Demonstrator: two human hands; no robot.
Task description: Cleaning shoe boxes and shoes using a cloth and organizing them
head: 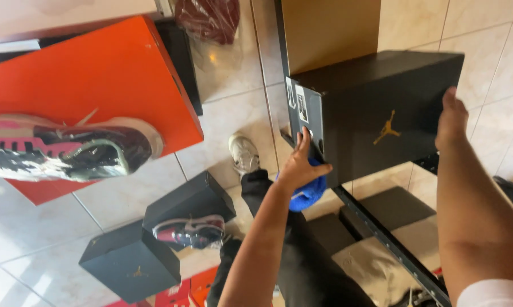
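A black shoe box [381, 108] with a gold figure on its side is held up in front of a black metal shelf frame [381, 239]. My left hand [303, 165] grips the box's labelled end. My right hand [451, 122] presses flat against the opposite end. A blue cloth [310, 190] shows just under my left hand; whether the hand holds it I cannot tell. Below, my dark trouser leg and a pale shoe [244, 152] stand on the tiled floor.
An orange shoe box [97, 74] at the left carries a pink and black sneaker [68, 148]. Two black boxes [131, 261] lie on the floor with a dark sneaker [191, 232] on one. A red bagged item [208, 20] lies at the top.
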